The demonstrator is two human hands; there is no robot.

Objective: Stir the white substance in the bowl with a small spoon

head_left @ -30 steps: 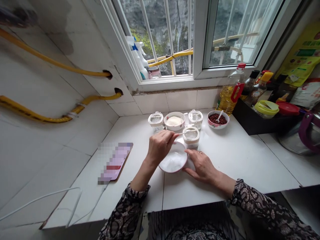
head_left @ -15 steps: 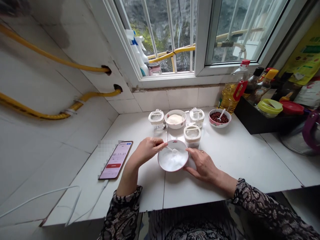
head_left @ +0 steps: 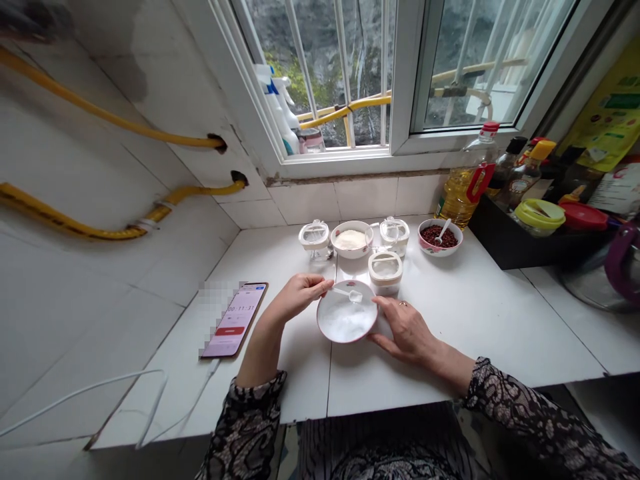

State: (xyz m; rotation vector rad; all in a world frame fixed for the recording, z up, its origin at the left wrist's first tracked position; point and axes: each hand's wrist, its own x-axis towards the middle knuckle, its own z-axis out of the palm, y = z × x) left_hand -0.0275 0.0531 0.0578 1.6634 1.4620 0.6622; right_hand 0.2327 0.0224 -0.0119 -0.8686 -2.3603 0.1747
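My left hand (head_left: 303, 293) pinches the handle end of a small white spoon (head_left: 344, 291). The spoon's head is over the far inside of a white bowl (head_left: 325, 330) with a pink rim, and seems to carry a little white stuff. White powder or grains (head_left: 347, 321) lie in the bowl. My right hand (head_left: 407, 328) grips the bowl's right side, thumb and fingers at the rim, and the bowl tilts toward me. Just behind the bowl stands a clear jar (head_left: 385, 272) with a pale lid.
Behind are two more lidded jars (head_left: 315, 237) (head_left: 395, 233), a bowl of white grains (head_left: 351, 240) and a bowl of red beans (head_left: 440, 237) with a spoon. A phone (head_left: 236, 321) with a cable lies left. An oil bottle (head_left: 463, 187) and a black box (head_left: 510, 237) stand right.
The spoon has risen from the white powder toward the bowl's far rim, and its head now shows more clearly. My right hand and the bowl have hardly moved.
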